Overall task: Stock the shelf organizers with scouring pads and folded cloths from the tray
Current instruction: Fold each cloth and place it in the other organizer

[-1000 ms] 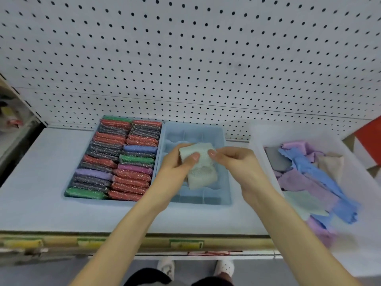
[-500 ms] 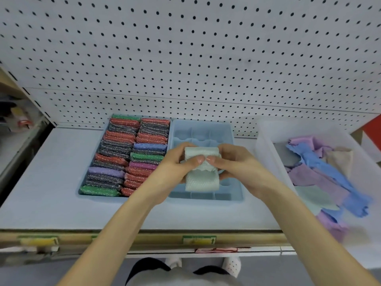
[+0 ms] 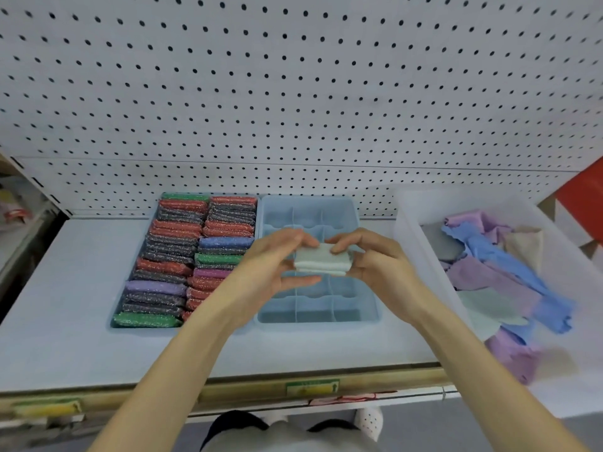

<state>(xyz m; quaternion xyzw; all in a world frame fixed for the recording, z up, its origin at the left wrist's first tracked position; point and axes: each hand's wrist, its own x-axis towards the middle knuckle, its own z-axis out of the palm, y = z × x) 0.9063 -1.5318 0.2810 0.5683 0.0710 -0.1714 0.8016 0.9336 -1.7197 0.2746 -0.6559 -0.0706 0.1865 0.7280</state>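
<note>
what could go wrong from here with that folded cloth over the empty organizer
The folded cloth, pinched only at the fingertips of the left hand and right hand, could spring open once released. Compartments of the divided organizer look narrow, so the cloth might straddle a divider instead of seating in one.

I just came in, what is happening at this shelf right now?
A person holds a small folded cloth in both hands, the left hand and the right hand pinching its ends, over the divided blue organizer. The compartments in view hold no cloths yet. Packed rows of scouring pads stand to its left, and loose cloths lie in the white tray on the right.
</note>
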